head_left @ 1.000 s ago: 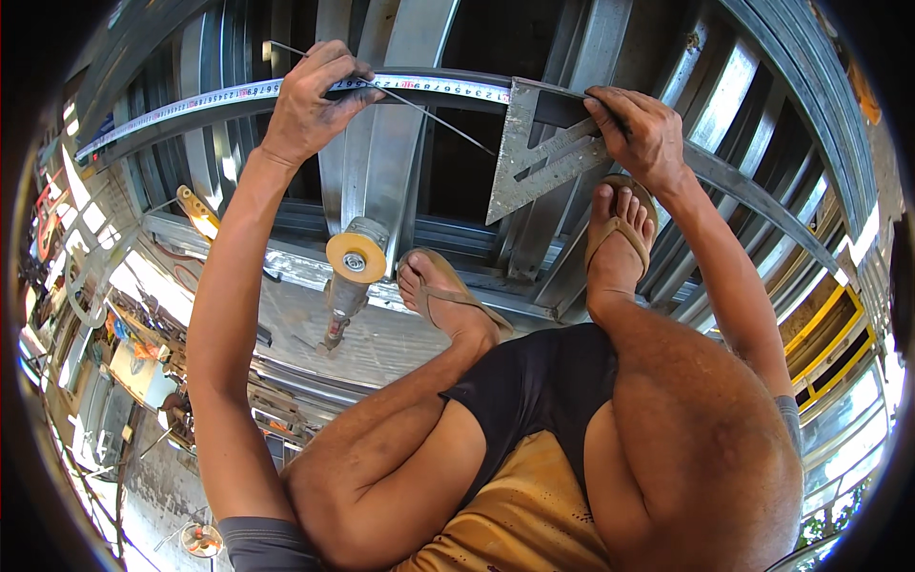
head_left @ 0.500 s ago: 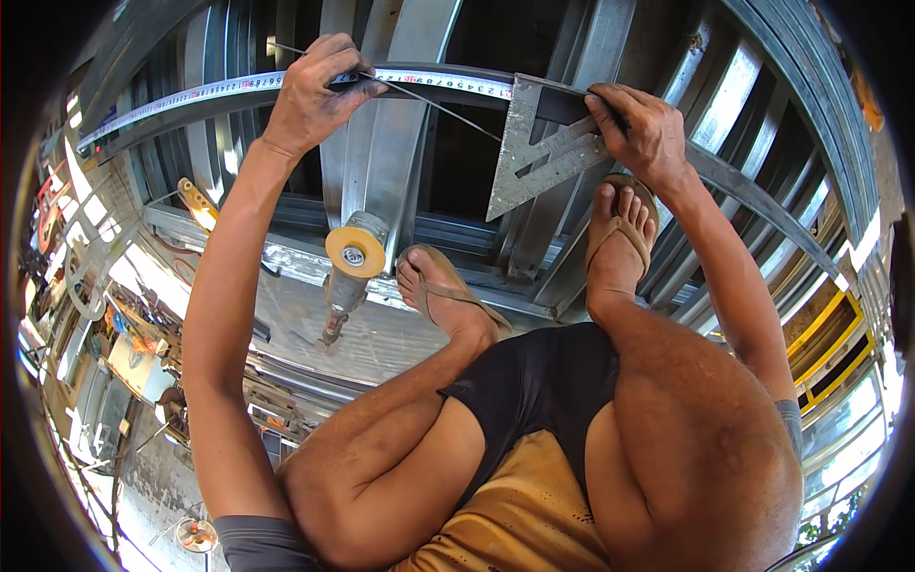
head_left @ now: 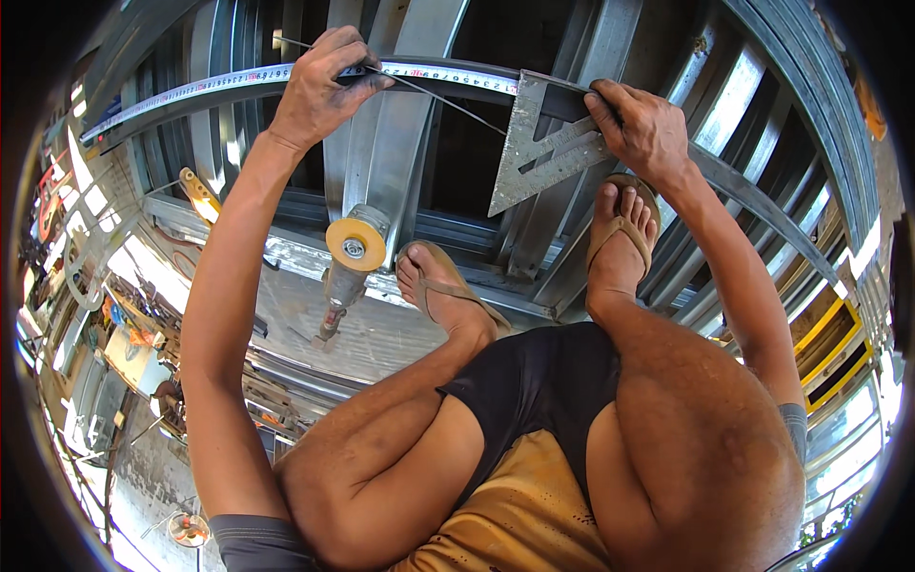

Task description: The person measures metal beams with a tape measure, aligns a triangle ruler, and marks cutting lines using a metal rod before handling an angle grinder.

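Observation:
My left hand (head_left: 324, 95) is pinched around a thin metal rod (head_left: 438, 97), right over a white tape measure (head_left: 457, 76). The tape lies stretched along a long dark metal bar (head_left: 772, 212). A grey, paint-specked triangular set square (head_left: 516, 157) sits against the bar where the tape's right end shows. Its upper right edge is gripped by my right hand (head_left: 646, 132), fingers curled over bar and square together. The rod's lower right end points toward the square's slanted side. Fingers of my left hand cover part of the tape's markings.
Galvanized metal channels (head_left: 381, 143) form a frame beneath the bar. An angle grinder with a yellow disc (head_left: 355, 245) lies near my left sandalled foot (head_left: 443, 286). My right foot (head_left: 624, 229) rests on the frame. Tools and scrap crowd the left side; a yellow frame (head_left: 839, 353) stands right.
My left hand and the rod have shifted slightly right and up in view, with the tape and square shifting a little too. Both holds look the same.

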`<state>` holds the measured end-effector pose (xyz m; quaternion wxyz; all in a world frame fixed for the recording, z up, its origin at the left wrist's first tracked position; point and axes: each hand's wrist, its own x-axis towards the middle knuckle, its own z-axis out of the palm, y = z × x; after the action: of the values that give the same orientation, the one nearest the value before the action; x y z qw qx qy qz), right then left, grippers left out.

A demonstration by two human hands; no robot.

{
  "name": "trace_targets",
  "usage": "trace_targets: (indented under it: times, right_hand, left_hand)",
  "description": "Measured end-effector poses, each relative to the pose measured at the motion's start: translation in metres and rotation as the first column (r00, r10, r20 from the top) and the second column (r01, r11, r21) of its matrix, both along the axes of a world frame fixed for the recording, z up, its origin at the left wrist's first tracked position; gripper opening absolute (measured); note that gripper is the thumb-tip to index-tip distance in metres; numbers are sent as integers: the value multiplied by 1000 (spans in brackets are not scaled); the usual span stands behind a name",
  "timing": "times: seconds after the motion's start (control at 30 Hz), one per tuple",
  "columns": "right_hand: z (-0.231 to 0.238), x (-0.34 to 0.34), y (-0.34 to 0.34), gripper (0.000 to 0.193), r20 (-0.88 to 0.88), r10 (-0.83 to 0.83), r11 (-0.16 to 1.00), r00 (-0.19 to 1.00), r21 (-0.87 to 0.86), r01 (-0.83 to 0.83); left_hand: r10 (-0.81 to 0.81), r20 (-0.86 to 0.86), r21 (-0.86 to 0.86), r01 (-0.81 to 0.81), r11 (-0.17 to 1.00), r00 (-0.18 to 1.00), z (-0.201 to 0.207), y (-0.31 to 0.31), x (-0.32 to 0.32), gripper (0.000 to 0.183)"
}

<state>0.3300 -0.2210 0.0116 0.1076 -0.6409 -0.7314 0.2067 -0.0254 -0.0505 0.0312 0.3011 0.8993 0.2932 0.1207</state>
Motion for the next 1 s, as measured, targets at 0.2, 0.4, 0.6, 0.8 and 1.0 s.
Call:
trace_targets:
  times: [0.2, 0.4, 0.6, 0.8, 1.0]
  right_hand:
    - [0, 0, 0, 29, 1, -4, 1000, 1000, 22, 4]
    - [-3, 1, -1, 31, 9, 3, 999, 1000, 32, -4]
    - [-1, -1, -1, 31, 10, 1, 999, 1000, 37, -1]
    - [-1, 0, 0, 30, 6, -2, 999, 1000, 37, 2]
    - [0, -2, 0, 30, 9, -10, 999, 1000, 33, 9]
  left_hand:
    - [1, 3, 15, -2, 1000, 1000, 0, -1, -1, 26]
    - [15, -36, -22, -16, 1000, 999, -3, -3, -6, 24]
    - [17, 13, -17, -16, 1000, 1000, -3, -6, -3, 24]
    - [17, 20, 6, -17, 1000, 1000, -4, -5, -3, 24]
    - [20, 1, -29, -20, 999, 1000, -6, -5, -7, 22]
